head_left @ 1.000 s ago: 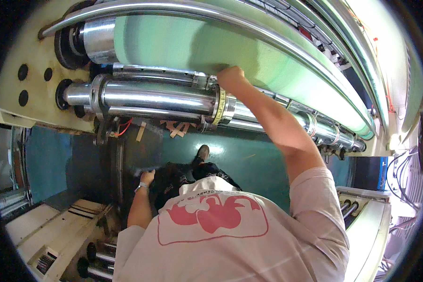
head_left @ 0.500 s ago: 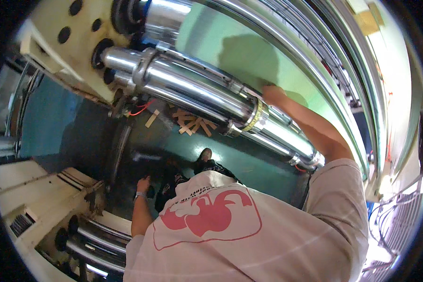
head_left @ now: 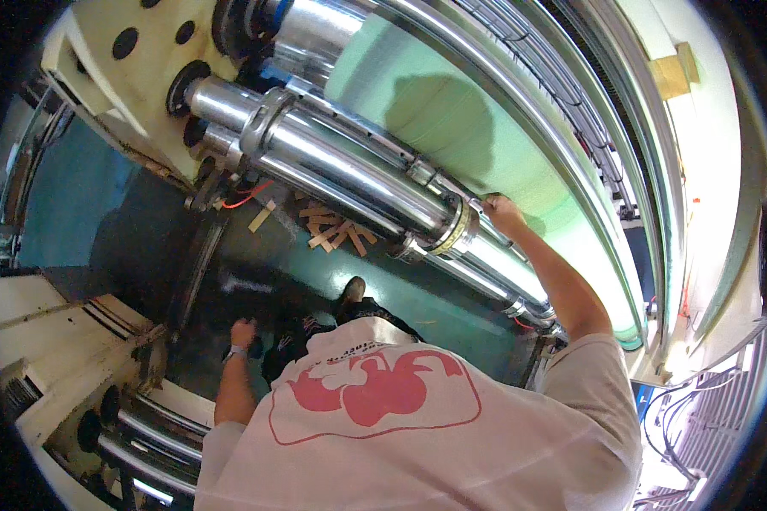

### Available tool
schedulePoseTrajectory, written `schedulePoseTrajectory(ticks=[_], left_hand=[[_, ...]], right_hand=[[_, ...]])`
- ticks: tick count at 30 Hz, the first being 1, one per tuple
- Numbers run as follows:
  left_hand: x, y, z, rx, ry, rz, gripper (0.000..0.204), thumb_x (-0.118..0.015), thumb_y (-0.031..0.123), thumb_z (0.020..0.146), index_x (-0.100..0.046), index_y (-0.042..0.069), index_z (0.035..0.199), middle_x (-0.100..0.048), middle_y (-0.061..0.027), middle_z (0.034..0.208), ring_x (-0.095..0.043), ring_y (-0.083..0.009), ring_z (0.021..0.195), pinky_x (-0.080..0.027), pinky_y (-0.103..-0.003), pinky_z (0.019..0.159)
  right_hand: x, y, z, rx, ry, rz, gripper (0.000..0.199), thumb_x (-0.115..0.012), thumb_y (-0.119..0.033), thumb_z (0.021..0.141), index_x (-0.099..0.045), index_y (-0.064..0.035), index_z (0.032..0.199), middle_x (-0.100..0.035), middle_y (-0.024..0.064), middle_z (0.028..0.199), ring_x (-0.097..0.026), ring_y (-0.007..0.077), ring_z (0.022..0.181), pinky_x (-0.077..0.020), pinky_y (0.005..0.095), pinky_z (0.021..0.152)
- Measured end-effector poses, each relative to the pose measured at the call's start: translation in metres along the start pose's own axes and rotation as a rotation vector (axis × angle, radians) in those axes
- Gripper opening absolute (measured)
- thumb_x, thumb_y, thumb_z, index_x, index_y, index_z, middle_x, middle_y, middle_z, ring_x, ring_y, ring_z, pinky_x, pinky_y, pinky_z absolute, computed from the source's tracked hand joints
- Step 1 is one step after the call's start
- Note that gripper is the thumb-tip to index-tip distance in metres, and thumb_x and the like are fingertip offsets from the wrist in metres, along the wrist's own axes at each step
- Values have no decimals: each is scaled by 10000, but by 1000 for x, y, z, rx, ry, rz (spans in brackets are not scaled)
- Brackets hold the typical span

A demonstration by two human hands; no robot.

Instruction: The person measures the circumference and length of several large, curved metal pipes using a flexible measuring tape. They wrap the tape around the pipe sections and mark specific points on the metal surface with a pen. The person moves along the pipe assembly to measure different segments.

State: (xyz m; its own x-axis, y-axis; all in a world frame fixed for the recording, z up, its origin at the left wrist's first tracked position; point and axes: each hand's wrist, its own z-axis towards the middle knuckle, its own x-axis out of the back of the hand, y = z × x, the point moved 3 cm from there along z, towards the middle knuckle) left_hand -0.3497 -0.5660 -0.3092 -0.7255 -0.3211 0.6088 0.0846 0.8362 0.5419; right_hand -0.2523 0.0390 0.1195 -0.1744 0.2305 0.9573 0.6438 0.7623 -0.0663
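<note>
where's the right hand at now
In the head view, the right hand is upper right of centre, on the pale green roll, beside the yellow band on the shiny steel roller.

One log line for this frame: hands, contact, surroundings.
right hand: on pale green roll | left hand: low, empty, closed | chrome rollers between | wooden sticks on floor

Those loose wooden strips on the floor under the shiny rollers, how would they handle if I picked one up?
The wooden strips look thin and flat, so probably light and fairly stiff. Being flat, they likely won't roll, though they may slide on the smooth green floor.
</note>
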Motion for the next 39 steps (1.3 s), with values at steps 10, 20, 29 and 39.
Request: schedulePoseTrajectory(ticks=[10, 20, 29, 39], left_hand=[[178, 404, -11, -798, -45, -343, 265, -623, 248, 794, -541, 2, 740, -530, -96, 579, -487, -172, 517, -392, -290, 499], [128, 597, -55, -1173, -36, 796, 951, -719, 445, 609, -215, 55, 1315, -512, -267, 1058, -563, -372, 914, -477, -415, 747], [112, 614, -54, -1131, -95, 931, 1073, -781, 444, 511, -230, -62, 1280, -535, -263, 1032, -576, -350, 897, -479, -403, 742], [107, 616, -41, -1099, -121, 889, 1078, -762, 494, 509, -235, -26, 1293, -487, -244, 1152, -517, -358, 1019, -437, -404, 840]], right_hand=[[-56, -37, -120, 179, 186, 442, 160, -501, -212, 852, -510, -53, 848, -544, 203, 687, -526, 420, 668, -417, 448, 552], [-93, -29, -128, 247, 303, 410, 191, -471, -268, 854, -500, -80, 847, -570, 192, 728, -542, 403, 719, -414, 484, 582], [-88, -22, -128, 186, 307, 320, 188, -481, -285, 853, -535, -106, 863, -590, 164, 752, -560, 376, 727, -432, 466, 604], [-73, -15, -119, 244, 264, 221, 177, -531, -246, 829, -537, -69, 826, -552, 172, 694, -550, 365, 692, -429, 416, 594]])
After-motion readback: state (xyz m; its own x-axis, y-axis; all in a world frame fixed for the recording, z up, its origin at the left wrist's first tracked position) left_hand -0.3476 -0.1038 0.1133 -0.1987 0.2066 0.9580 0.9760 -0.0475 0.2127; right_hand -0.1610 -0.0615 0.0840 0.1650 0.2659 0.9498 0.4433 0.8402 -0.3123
